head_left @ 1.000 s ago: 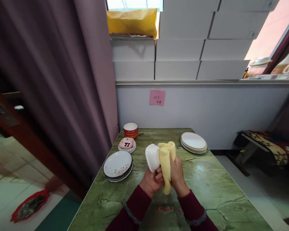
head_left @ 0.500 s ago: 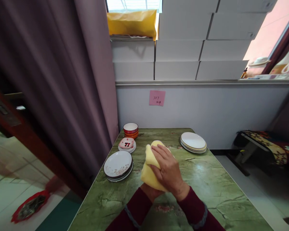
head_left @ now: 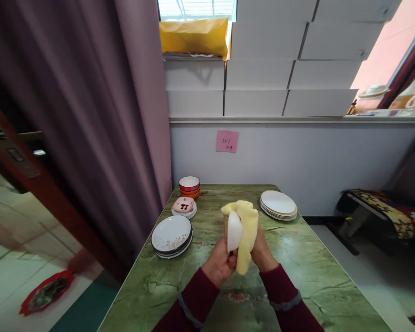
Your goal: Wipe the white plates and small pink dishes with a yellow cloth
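My left hand (head_left: 219, 265) grips the lower edge of a white bowl (head_left: 234, 232), tilted on its side above the table. A soft yellow cloth (head_left: 248, 230) drapes over the bowl's top and far right side and hangs down below it. My right hand (head_left: 262, 251) is closed on the cloth from the right; most of its fingers are hidden behind the folds. To the left stand a stack of white plates with dark rims (head_left: 172, 235), a small pink dish (head_left: 183, 204) on white plates, and stacked red and orange bowls (head_left: 189, 186).
A stack of pale plates (head_left: 278, 204) stands at the table's far right. The green marbled table (head_left: 297, 281) meets a wall with a pink note (head_left: 227, 141). A purple curtain (head_left: 138, 115) hangs along the left, and white boxes (head_left: 256, 102) are piled on the ledge.
My hands have turned the wrapped bundle on its side, baring the white bowl. My right hand has gone from atop the cloth to its right side; my left hand now shows at the bowl's edge.
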`<state>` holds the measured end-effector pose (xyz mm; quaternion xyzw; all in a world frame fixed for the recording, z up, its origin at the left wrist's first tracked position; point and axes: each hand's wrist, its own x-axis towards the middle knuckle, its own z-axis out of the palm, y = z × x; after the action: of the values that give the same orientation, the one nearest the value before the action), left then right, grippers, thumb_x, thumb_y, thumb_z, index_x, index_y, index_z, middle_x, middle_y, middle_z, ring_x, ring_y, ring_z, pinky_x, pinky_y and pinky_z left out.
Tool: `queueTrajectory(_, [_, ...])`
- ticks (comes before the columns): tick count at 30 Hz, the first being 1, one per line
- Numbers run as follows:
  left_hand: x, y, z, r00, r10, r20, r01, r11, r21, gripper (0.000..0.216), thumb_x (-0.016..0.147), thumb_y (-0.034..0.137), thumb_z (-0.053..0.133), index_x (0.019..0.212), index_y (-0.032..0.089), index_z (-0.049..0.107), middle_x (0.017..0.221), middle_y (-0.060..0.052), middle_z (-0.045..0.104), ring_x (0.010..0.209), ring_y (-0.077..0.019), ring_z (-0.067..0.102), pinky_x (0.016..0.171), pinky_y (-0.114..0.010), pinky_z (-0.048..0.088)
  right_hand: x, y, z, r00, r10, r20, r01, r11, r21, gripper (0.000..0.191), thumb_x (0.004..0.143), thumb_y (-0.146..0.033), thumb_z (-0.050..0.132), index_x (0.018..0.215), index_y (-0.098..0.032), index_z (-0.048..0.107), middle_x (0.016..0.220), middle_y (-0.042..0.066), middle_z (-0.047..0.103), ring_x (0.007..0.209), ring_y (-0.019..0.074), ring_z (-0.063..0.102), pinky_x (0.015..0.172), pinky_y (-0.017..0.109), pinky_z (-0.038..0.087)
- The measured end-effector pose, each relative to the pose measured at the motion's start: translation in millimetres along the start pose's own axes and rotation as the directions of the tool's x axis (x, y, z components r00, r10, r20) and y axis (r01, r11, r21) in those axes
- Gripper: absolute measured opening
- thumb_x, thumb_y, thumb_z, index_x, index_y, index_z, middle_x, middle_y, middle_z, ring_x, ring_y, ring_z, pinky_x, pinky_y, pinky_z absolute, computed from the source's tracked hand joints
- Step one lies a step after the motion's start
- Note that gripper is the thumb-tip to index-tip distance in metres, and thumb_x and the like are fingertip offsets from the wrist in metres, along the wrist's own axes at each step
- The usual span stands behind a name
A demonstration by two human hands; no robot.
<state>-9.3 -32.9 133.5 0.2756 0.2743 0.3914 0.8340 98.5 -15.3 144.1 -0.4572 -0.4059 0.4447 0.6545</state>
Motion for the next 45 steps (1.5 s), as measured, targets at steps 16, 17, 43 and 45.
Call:
queueTrajectory(16, [-4,16,-2,0.695,0.698,-0.171,-0.341,0.53,0.776,0.02,0.084,0.041,0.058,0.087,0.02,0.06,0.084,-0.004,0.066,0.079,-0.0205,0.06,0.074,-0.031,0.043,-58,-16,-8,0.989,0.002,0.15,-0.024,0.99,0.143,0.081,0.092,-0.073,0.014,0.107,-0.019,0.073,0.081,0.01,0.075,0.089,0.0288,0.07,0.08,0.045,0.055])
queueTrajectory(17, [-6,18,-1,0.685,0.714,-0.144,-0.331,0.481,0.812,0.018,0.086,0.039,0.056,0.086,0.021,0.059,0.083,-0.003,0.066,0.078,-0.0203,0.059,0.074,-0.031,0.042,-61,-16,-11,0.988,0.01,0.151,-0.032,0.989,0.145,0.078,0.092,-0.073,0.019,0.108,-0.019,0.072,0.081,0.01,0.075,0.088,0.0288,0.07,0.079,0.045,0.055])
queueTrajectory(43, [-34,-4,-11,0.842,0.518,0.151,-0.327,0.269,0.906,0.034,0.087,0.021,0.047,0.114,0.02,0.067,0.115,-0.011,0.072,0.107,-0.0246,0.064,0.095,-0.035,0.046,-71,31,-35,0.971,0.155,-0.18,-0.172,0.982,-0.079,0.058,0.06,-0.046,0.085,0.107,-0.017,0.066,0.092,0.007,0.075,0.081,0.0264,0.07,0.07,0.035,0.055])
queueTrajectory(45, [-41,7,-5,0.89,0.378,0.255,-0.348,0.2,0.916,0.032,0.085,0.022,0.052,0.112,0.025,0.069,0.108,-0.007,0.075,0.098,-0.0233,0.067,0.088,-0.032,0.049,-67,29,-48,0.992,0.021,-0.125,-0.054,0.96,-0.273,0.056,0.061,-0.043,0.084,0.109,-0.02,0.066,0.094,0.005,0.075,0.084,0.0263,0.069,0.073,0.036,0.054])
